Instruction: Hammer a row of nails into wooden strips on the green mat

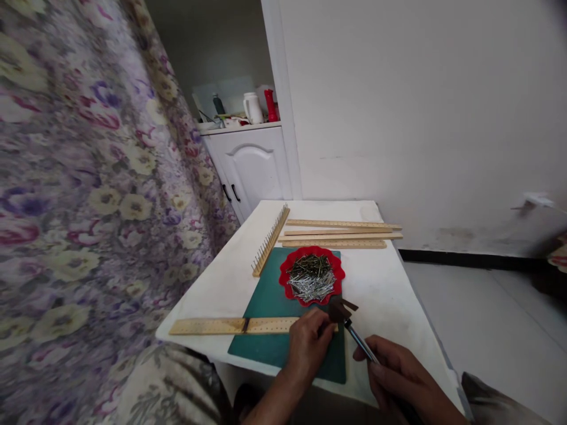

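Observation:
My right hand [398, 375] is wrapped round the handle of a claw hammer [361, 341]. The hammer's dark head is raised just beside my left hand [308, 339]. The left fingers are pinched together over the right end of a flat wooden strip [270, 325] with rows of small holes or marks. What the pinch holds, if anything, is too small and hidden to see. That strip lies across a green cutting mat [268, 295], its left part reaching past the mat. Behind my left hand sits a red scalloped dish [283, 282] full of dark and silvery nails [312, 280].
A wooden strip [266, 254] bristling with upright nails lies at the table's [376, 283] back left. Several more strips [341, 234] lie along the back. A floral curtain [110, 195] hangs at left. Beyond the table stands a white cabinet [257, 162] bearing a white jug [253, 108].

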The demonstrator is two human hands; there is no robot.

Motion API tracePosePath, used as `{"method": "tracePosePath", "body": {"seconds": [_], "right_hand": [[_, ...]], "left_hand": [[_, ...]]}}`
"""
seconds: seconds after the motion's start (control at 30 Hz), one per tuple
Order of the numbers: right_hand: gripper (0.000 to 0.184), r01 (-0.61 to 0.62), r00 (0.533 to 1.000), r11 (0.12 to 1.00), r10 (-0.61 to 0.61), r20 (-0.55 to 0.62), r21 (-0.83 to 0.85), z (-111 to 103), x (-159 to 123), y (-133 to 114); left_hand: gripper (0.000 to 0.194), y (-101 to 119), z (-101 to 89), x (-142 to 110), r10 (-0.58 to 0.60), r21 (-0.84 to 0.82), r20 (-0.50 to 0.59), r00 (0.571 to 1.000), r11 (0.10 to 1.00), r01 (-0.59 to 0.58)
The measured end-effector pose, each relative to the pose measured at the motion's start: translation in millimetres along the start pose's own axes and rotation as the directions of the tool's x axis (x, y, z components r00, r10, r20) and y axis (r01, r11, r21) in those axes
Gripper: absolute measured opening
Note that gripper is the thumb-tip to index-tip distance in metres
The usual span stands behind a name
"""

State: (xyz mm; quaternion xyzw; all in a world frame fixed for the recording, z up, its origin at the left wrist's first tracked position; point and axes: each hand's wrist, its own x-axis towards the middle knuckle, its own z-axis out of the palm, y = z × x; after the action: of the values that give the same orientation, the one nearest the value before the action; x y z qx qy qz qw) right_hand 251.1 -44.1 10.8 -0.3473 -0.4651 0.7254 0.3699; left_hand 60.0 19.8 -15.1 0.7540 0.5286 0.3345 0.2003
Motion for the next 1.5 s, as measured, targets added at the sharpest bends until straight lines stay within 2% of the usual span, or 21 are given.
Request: {"method": "tracePosePath", "body": {"seconds": [0.13, 0.3, 0.47, 0.77, 1.07, 1.23, 1.37, 1.5], "right_hand": [[0.04, -0.062, 0.998, 0.998, 0.062, -0.015, -0.004, 1.8, -0.7, -0.2], [0.039, -0.048, 0.998, 0.999, 0.049, -0.032, 0.025, 6.0, -3.0, -4.2], [0.035, -0.037, 0.994, 0.999, 0.038, -0.104, 0.019, 9.3, -3.2, -5.7], [0.029, -0.024, 0.997, 0.996, 0.03, -0.068, 0.086, 7.0, -2.7, -2.6], [0.035, 0.07, 0.995, 0.989, -0.06, -0.081, 0.131, -16.7, 10.5, -5.5], [0.038, 0.107, 0.988, 0.983, -0.088, -0.127, 0.152, -27.9, 18.9, 0.3], [0.039, 0.125, 0.98, 0.98, -0.097, -0.173, 0.156, -28.2, 22.5, 3.4], [0.04, 0.128, 0.976, 0.981, -0.098, -0.194, 0.145, -25.4, 25.3, 3.7]], "left_hand": [[0.015, -0.5, 0.4, 0.0, -0.002, 0.013, -0.003, 1.0, 1.0, 0.002], [0.015, -0.9, 0.2, -0.6, -0.001, 0.008, 0.0, 1.0, 1.0, 0.001], [0.015, -2.7, 0.6, 0.1, 0.005, 0.02, 0.004, 1.0, 1.0, -0.005], [0.016, -1.8, 0.1, -0.2, 0.011, 0.026, 0.002, 1.0, 1.0, -0.011], [0.01, -2.1, 0.8, -1.5, 0.014, -0.055, 0.001, 1.0, 0.998, -0.013], [0.01, -3.9, -9.3, -2.7, 0.048, -0.144, -0.018, 0.999, 0.988, -0.05], [0.014, -4.8, -26.5, 11.4, 0.016, -0.118, -0.062, 0.998, 0.993, -0.023], [0.013, -4.0, -34.1, 39.7, 0.049, 0.077, -0.013, 0.999, 0.996, -0.048]]}}
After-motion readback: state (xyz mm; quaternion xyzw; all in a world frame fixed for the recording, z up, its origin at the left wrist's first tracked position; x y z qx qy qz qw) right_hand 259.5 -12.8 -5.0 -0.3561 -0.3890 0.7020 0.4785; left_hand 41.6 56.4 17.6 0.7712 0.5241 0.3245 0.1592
